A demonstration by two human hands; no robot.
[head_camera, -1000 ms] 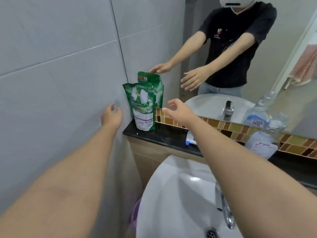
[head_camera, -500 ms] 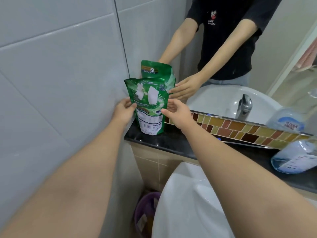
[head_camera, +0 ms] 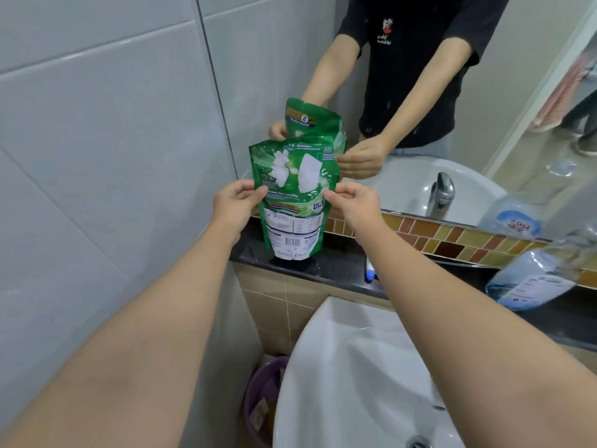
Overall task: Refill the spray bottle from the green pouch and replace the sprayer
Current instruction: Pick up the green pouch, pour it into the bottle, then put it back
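green pouch (head_camera: 292, 202): upright, between both hands, on black ledge (head_camera: 336, 266) | left hand (head_camera: 234, 205): pinching its left edge | right hand (head_camera: 353, 203): pinching its right edge | spray bottle (head_camera: 533, 279): uncapped, well right of right hand

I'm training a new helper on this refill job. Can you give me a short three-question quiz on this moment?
1. True or false: both hands grip the green pouch.
2. Where is the spray bottle? A) in the basin B) lying on the black ledge, to the right C) in the purple bin
3. Is the pouch's base resting on the ledge or lifted clear of it?

Key
1. True: left hand, right hand, one on each side edge.
2. B
3. Lifted clear.
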